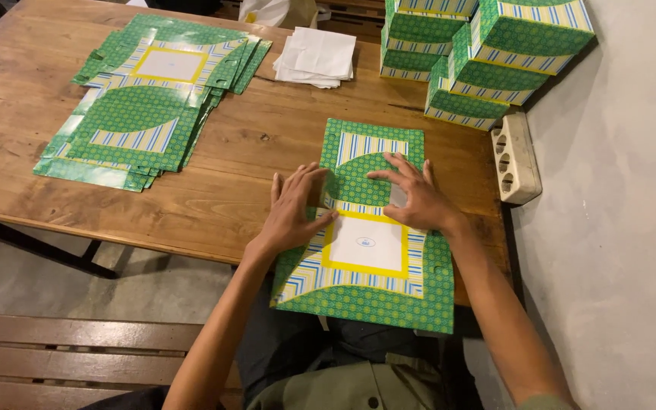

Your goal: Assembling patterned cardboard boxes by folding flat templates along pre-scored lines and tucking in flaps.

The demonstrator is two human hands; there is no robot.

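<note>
Presently, both hands lie flat on a flat green carton blank (366, 250) with fingers spread; neither pinches nor lifts it. The left hand (294, 212) presses its palm on the blank's left edge, fingers pointing away from the person toward the upper panel. The right hand (415, 196) rests on the blank's middle, fingers fanned across the green patterned panel just above the white rectangle with the yellow border.

The blank lies lengthwise on the near right part of the wooden table (229, 190), its near end overhanging the table edge above the person's lap.

To the left, well apart from the hands, a stack of flat blanks (146, 106) of the same green, yellow and striped print lies fanned on the table. Behind it, toward the middle of the far edge, sits a small pile of white paper sheets (315, 57). At the far right corner, folded green boxes (480, 53) stand stacked against the grey wall (624, 190). Just beside them, a cream power strip (515, 158) rests at the table's right edge. A wooden bench (62, 357) shows below left.
</note>
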